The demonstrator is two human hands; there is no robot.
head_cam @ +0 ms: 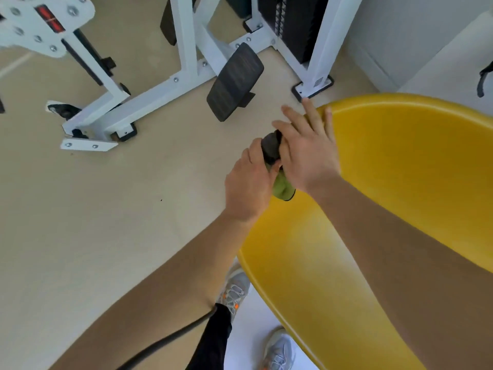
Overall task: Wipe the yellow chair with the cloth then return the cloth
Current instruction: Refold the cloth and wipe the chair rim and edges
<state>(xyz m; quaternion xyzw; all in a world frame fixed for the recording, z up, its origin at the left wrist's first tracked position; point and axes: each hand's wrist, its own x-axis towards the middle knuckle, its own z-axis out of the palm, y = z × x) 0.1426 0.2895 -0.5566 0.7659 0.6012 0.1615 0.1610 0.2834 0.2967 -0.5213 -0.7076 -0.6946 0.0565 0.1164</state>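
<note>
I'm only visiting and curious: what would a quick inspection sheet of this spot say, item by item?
Surface: beige floor, smooth.
Job's things: yellow chair at the right; grey and green cloth bunched at the chair's left rim.
Clutter: white exercise machine with a black foot pad stands on the floor.
Grips: left hand holds the cloth; right hand lies over it, fingers straight.
Cables: one dark cord below the left forearm.
Surroundings: pale wall at the top right; the person's grey shoes beside the chair.
</note>
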